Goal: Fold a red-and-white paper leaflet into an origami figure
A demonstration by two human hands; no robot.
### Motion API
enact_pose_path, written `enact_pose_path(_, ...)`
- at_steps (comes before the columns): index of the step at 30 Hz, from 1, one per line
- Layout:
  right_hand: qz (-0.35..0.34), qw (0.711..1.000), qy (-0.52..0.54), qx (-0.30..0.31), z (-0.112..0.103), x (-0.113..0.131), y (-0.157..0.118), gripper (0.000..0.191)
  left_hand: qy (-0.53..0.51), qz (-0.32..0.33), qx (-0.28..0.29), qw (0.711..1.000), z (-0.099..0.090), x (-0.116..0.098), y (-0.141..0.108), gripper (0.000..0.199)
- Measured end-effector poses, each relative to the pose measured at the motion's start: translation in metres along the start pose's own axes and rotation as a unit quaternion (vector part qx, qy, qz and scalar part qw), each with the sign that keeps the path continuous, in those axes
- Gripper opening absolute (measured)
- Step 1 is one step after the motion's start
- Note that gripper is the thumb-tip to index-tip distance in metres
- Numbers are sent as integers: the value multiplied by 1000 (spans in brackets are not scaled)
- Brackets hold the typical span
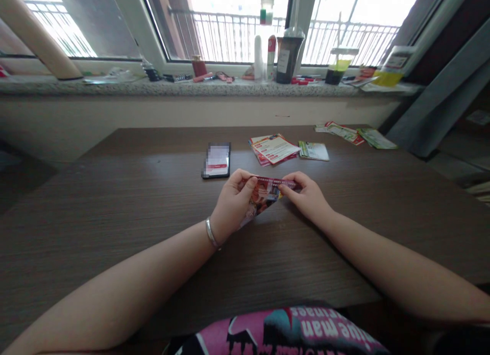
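1. Printed paper [264,194] is over the table [153,217], pinched at opposite sides by the left hand [234,202] and right hand [308,197]
2. Uneven pulling could tear it; a loosened thumb might let an edge slip
3. Counted: one printed paper, one phone [217,161], four paper clusters [273,148], their overlapping sheets uncountable

Silver bangle [210,231], left wrist [220,226]; pink garment [296,340], probably shirt; black-teal print [281,325], pale lettering [323,329].

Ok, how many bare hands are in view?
2: the bare left hand, with a round silver bracelet at its wrist, grips the left side of the reddish printed paper; the bare right hand pinches its right end. No others show.
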State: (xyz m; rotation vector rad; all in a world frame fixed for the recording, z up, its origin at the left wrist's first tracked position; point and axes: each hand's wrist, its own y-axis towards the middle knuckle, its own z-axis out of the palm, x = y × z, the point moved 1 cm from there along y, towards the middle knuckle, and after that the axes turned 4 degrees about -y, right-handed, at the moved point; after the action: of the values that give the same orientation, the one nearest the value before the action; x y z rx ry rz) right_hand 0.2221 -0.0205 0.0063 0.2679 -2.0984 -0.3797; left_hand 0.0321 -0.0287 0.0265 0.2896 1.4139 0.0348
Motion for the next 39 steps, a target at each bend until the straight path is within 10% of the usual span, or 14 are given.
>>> enact_pose_path(22,60,989,60,119,2,12,30,14,26,-45,-56,997,-29,9,7,28)
enact_pose_path(39,-118,990,7,77,9,33,-1,7,140,15,25,990,-21,-8,-10,20)
